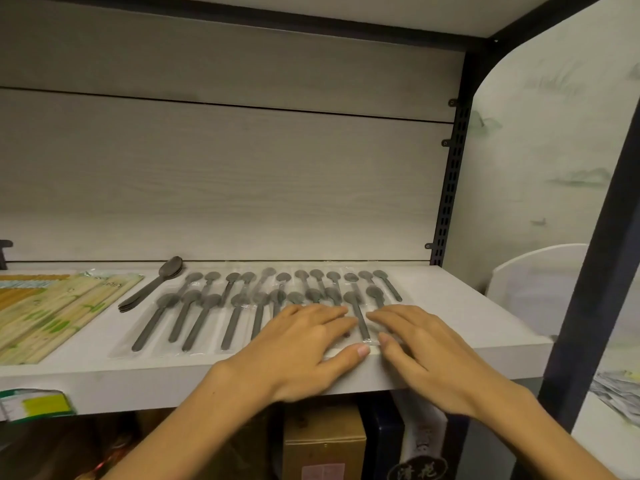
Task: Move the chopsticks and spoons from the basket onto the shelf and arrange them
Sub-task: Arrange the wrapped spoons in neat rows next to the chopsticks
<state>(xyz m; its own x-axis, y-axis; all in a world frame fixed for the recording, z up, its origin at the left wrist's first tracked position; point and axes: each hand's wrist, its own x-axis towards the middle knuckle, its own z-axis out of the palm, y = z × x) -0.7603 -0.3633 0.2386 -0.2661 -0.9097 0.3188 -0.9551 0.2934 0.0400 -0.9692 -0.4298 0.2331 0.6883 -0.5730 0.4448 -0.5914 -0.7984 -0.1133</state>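
Observation:
Several grey spoons in clear wrappers lie in two rows across the white shelf. An unwrapped stack of grey spoons lies at an angle to their left. Packs of bamboo chopsticks cover the shelf's left end. My left hand rests flat with straight fingers on the wrapped spoons near the front edge. My right hand lies flat beside it, fingers on the wrappers at the row's right end. One wrapped spoon shows between the two hands. The basket is out of view.
A black slotted upright stands at the shelf's back right, and a dark post rises at the front right. A cardboard box and a dark box sit below the shelf. A green price label hangs on the front edge.

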